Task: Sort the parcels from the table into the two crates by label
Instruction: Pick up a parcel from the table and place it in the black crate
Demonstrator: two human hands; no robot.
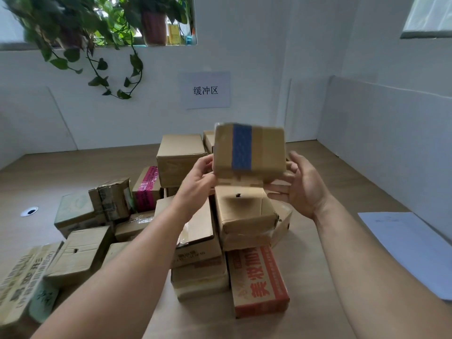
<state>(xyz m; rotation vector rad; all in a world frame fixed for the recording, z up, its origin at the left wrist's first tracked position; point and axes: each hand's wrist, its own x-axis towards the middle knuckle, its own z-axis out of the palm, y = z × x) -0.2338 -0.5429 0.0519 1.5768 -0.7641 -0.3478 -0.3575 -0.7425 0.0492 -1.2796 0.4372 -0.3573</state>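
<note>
A small cardboard parcel (249, 152) with a blue tape stripe is held up above the pile, blurred by motion. My left hand (198, 182) grips its lower left edge with thumb and fingers. My right hand (300, 189) is at its lower right side, fingers spread and touching the edge. Below them lies a heap of parcels on the wooden table (73, 165): a plain brown box (244, 216), a red printed carton (259, 282), a box with pink tape (146, 189) and a taller brown box (179, 160). No crate is in view.
White partition walls enclose the table at the back and right, with a paper sign (205, 90) on the back wall. A white sheet (411, 250) lies at the right table edge. A cable hole (29, 211) sits at left. Trailing plants (97, 33) hang above.
</note>
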